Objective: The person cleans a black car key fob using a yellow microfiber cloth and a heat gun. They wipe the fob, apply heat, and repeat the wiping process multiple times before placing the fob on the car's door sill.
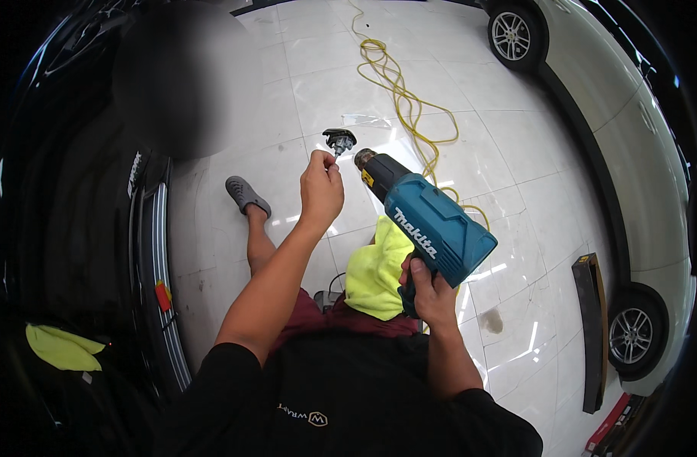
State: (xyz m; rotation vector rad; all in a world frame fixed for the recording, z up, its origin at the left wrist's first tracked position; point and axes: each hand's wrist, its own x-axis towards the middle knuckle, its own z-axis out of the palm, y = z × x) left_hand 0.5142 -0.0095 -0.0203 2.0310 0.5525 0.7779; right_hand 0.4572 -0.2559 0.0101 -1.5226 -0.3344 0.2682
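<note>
My left hand (321,190) is closed in a pinch on the thin stem of a small part with a dark glossy oval cap (339,140); its exact kind I cannot make out. In my right hand (431,293) is a teal and black heat gun (440,225), gripped by its handle. The gun's metal nozzle (364,158) points up and left, close beside the small part but apart from it. A bright yellow-green cloth (379,274) lies over my lap, partly behind the heat gun.
A yellow cord (400,91) lies in loops across the tiled floor (516,198). On the left is a black car with a striped sill (160,259), a red and yellow tool (163,297) and another yellow-green cloth (63,348). At right stand a light-coloured car (592,68) and a long dark box (590,335).
</note>
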